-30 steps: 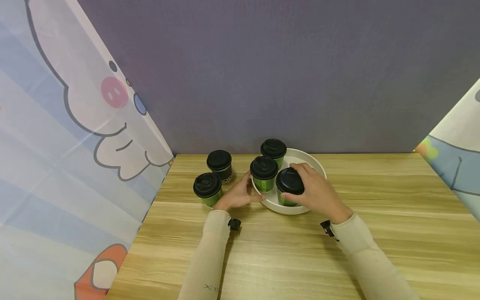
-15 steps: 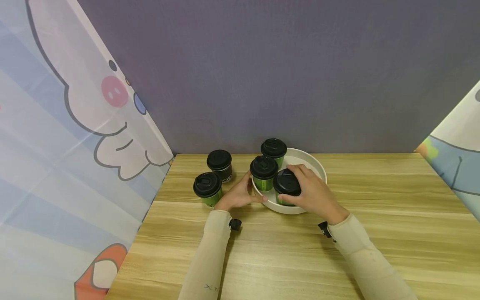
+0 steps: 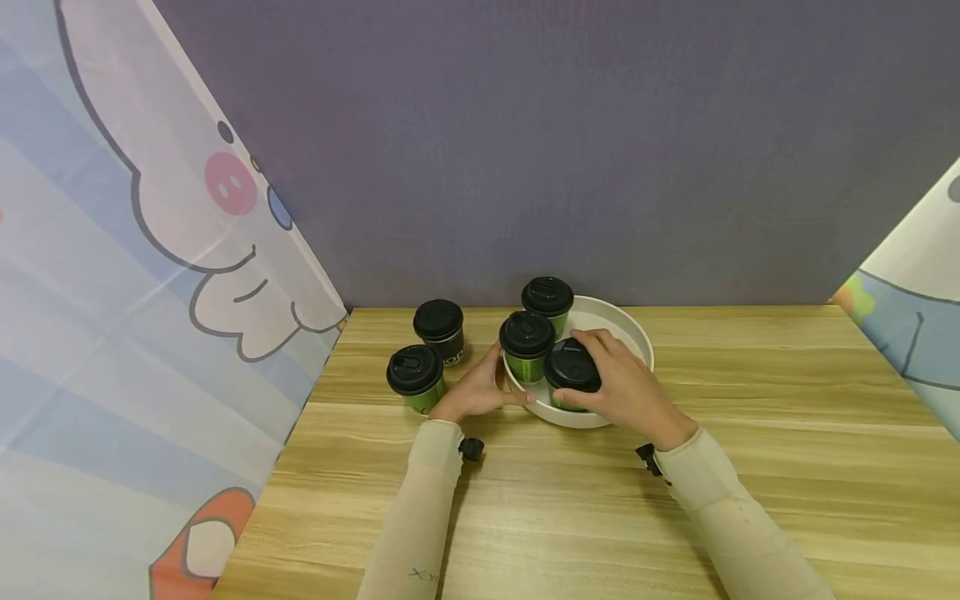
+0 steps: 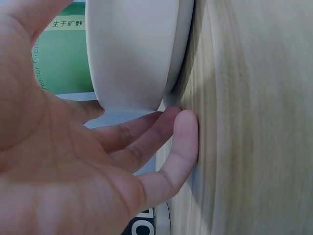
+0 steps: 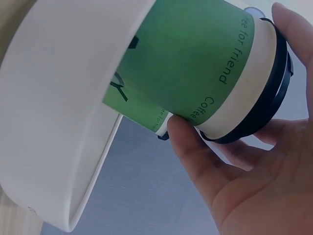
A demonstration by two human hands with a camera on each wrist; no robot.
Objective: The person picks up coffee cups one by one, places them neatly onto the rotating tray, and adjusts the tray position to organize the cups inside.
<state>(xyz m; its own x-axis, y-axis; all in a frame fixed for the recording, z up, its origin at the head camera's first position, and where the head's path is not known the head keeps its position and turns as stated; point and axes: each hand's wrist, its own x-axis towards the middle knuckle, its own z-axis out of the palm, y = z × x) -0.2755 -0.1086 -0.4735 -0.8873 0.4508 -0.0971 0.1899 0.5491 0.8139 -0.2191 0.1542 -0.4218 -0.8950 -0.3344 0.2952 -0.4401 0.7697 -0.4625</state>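
My right hand (image 3: pixel 633 387) grips a green paper coffee cup (image 3: pixel 572 367) by its black lid, thumb on the near side and fingers over the far side. The cup is upright at the front of a round white tray (image 3: pixel 577 420). In the right wrist view the green cup sleeve (image 5: pixel 195 58) shows above the tray wall (image 5: pixel 54 107). My left hand (image 3: pixel 474 393) is at the tray's left side, its loosely bent fingers (image 4: pixel 183 142) against the wall near the table. Two more lidded green cups, one in front (image 3: pixel 528 335) and one behind (image 3: pixel 547 297), stand at the tray's left.
Left of the tray, a black-sleeved lidded cup (image 3: pixel 439 323) and a green lidded cup (image 3: pixel 415 372) stand on the wooden table (image 3: pixel 555 517). The green one is close by my left wrist. A grey panel (image 3: pixel 570 150) rises along the table's back edge.
My right hand has shifted the gripped coffee cup slightly left, closer to the front-left cup in the tray. My left hand stays almost where it was at the tray's side.
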